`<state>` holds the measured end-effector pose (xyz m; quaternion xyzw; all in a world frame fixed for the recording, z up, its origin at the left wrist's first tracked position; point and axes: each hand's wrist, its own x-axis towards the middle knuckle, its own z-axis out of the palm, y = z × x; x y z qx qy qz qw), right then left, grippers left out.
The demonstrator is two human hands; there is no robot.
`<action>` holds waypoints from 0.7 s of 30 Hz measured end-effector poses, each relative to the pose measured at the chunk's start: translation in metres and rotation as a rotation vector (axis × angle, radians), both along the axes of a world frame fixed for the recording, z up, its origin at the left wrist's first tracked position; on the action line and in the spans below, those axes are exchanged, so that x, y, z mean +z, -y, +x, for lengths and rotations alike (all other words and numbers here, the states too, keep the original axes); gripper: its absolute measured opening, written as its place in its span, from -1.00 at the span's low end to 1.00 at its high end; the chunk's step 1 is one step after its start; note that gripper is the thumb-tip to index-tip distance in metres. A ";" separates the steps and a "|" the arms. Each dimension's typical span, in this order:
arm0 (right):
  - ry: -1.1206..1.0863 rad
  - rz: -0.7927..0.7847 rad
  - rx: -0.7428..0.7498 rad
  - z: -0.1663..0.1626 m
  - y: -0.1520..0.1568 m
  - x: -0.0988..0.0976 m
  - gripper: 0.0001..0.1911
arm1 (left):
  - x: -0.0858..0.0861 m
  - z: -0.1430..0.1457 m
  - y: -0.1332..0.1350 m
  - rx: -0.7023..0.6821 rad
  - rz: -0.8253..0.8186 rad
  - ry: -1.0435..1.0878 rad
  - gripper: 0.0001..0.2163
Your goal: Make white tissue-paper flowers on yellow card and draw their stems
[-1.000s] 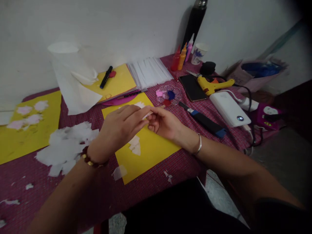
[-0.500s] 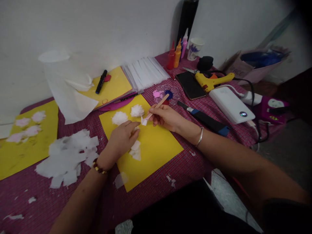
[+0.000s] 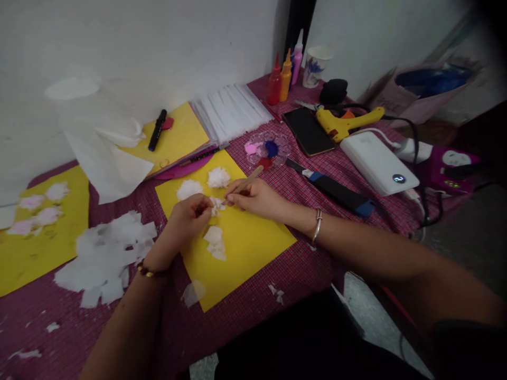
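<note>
Crumpled white paper (image 3: 218,204) sits, in the head view, between both hands over the yellow sheet (image 3: 255,248), its left edge hidden by the left hand (image 3: 185,222), whose grip is pinched narrow on it. The right hand (image 3: 262,198) grips a wooden stick (image 3: 254,176), its lower end hard to make out. Far off, a black cylinder (image 3: 299,24) is cut off above. On the far-right bag (image 3: 397,99) "ACE" is legible; the white power bank's (image 3: 374,161) digits are blurred.
</note>
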<state>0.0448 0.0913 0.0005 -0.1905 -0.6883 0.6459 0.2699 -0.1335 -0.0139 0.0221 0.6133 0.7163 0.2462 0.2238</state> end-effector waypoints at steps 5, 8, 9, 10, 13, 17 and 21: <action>0.045 0.170 -0.027 -0.001 0.000 -0.001 -0.84 | -0.002 -0.003 0.000 0.029 -0.020 0.103 -0.95; 0.060 0.204 -0.023 -0.002 0.001 -0.002 -0.82 | -0.004 -0.003 0.000 0.034 -0.022 0.120 -0.93; 0.067 0.216 -0.017 -0.003 0.001 -0.003 -0.81 | -0.005 -0.003 0.000 0.035 -0.022 0.126 -0.93; 0.075 0.229 -0.012 -0.003 0.001 -0.003 -0.81 | -0.005 -0.003 0.001 0.035 -0.022 0.134 -0.93; 0.120 0.256 -0.002 -0.003 0.002 -0.005 -0.81 | -0.005 -0.002 0.000 0.030 -0.019 0.147 -0.94; 0.164 0.266 -0.001 -0.003 0.004 -0.006 -0.83 | -0.005 -0.002 -0.001 0.023 -0.004 0.138 -0.95; 0.150 0.244 -0.020 -0.005 0.008 -0.008 -0.84 | -0.008 -0.003 -0.003 0.011 0.004 0.140 -0.96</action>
